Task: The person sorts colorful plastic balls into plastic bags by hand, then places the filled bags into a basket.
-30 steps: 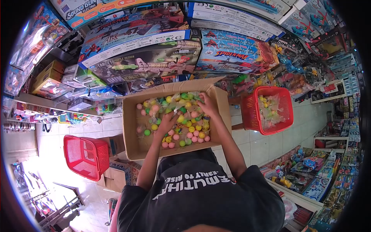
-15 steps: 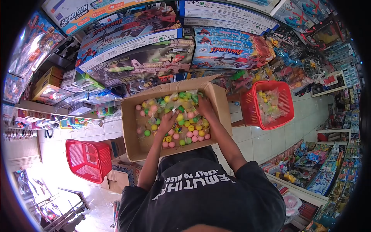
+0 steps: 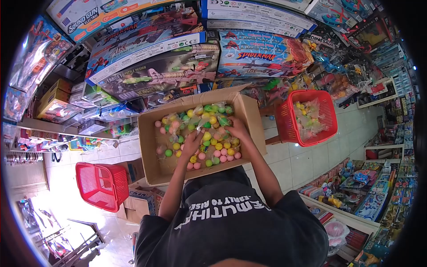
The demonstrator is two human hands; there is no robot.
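An open cardboard box (image 3: 149,151) in front of me holds many small balls (image 3: 222,153) in pink, yellow and green, some loose and some under clear plastic. My left hand (image 3: 192,142) is inside the box, its fingers closed on a clear plastic bag (image 3: 203,123) near the middle of the pile. My right hand (image 3: 238,130) reaches in from the right side, beside green and yellow balls. Its fingers are curled inward, and what they hold is hidden among balls and plastic.
To the right stands a red basket (image 3: 334,118) with bagged balls in it. Another red basket (image 3: 118,187) sits on the floor at left, beside cardboard (image 3: 135,208). Boxed toys (image 3: 173,66) are stacked behind the box, and toy shelves (image 3: 347,209) line the right.
My right hand has drawn back a little toward me and the near part of the box. The left hand stays almost in place at the plastic bag.
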